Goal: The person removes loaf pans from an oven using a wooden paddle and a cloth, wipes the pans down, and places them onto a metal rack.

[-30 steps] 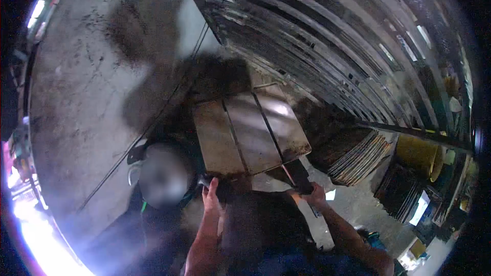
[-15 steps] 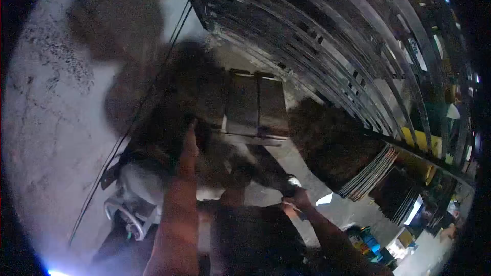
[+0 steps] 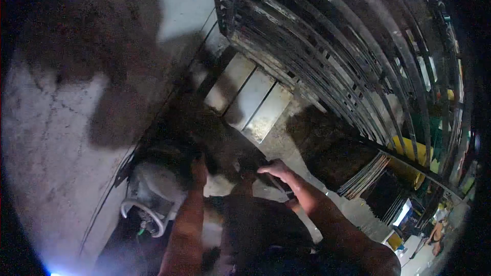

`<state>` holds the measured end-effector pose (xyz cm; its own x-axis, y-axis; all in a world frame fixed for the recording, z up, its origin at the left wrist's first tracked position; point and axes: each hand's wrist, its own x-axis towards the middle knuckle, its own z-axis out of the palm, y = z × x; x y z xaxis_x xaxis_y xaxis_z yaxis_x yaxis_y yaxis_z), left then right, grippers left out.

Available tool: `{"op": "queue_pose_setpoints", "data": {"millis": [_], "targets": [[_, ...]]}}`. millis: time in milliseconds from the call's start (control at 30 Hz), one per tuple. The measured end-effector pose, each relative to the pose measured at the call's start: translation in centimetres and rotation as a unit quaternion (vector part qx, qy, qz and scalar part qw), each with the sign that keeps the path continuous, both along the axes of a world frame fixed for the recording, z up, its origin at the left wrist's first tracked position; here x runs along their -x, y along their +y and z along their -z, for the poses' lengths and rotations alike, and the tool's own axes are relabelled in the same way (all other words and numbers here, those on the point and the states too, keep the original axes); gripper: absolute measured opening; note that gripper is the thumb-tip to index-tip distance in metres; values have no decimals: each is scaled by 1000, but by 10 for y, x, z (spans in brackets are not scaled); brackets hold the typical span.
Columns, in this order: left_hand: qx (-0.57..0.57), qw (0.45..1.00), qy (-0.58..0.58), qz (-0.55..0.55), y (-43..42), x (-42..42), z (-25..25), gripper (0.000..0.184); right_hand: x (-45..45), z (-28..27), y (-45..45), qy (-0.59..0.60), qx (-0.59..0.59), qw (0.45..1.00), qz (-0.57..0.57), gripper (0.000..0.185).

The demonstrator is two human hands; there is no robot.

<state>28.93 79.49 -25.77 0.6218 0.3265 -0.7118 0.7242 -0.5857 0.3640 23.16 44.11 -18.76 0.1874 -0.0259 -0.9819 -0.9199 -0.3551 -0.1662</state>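
My left hand (image 3: 199,169) reaches into deep shadow beside a pale rounded object (image 3: 162,179) with a curved grey handle (image 3: 158,225); its fingers are too dark to make out. To its right, my right hand (image 3: 277,169) has its fingers bent over the edge of a long dark piece (image 3: 235,140), which slants from upper left to lower right between my hands. Beyond that piece lies a pale panel (image 3: 251,99) divided by two dark strips, and the piece covers part of its near edge.
Rows of long metal bars (image 3: 327,56) rise along the upper right. Thin sheets stand stacked (image 3: 364,176) at the right, near a yellow curved object (image 3: 409,151). A pale wall or floor surface (image 3: 56,117) fills the left. Bright light shows at the lower left corner.
My right hand has moved up and left, closer to my left hand. The dark piece now extends further up and left. The panel appears higher and more tilted, and the view has shifted.
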Motion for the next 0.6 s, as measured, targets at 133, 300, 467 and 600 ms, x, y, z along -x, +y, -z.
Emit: {"op": "queue_pose_setpoints", "data": {"millis": [133, 300, 467, 600], "targets": [[108, 979, 37, -171, 8, 97, -88, 61, -36, -115, -16, -97, -81, 986, -110, 59], [129, 961, 99, -226, 9, 157, -154, 62, -87, -173, -40, -216, 16, 976, -39, 57], [131, 959, 119, -221, 10, 155, -177, 63, -198, -110, -69, -113, 94, 988, -56, 62], [128, 962, 121, -209, 14, 142, -190, 64, -171, -63, -38, -274, 160, 931, -179, 70]]}}
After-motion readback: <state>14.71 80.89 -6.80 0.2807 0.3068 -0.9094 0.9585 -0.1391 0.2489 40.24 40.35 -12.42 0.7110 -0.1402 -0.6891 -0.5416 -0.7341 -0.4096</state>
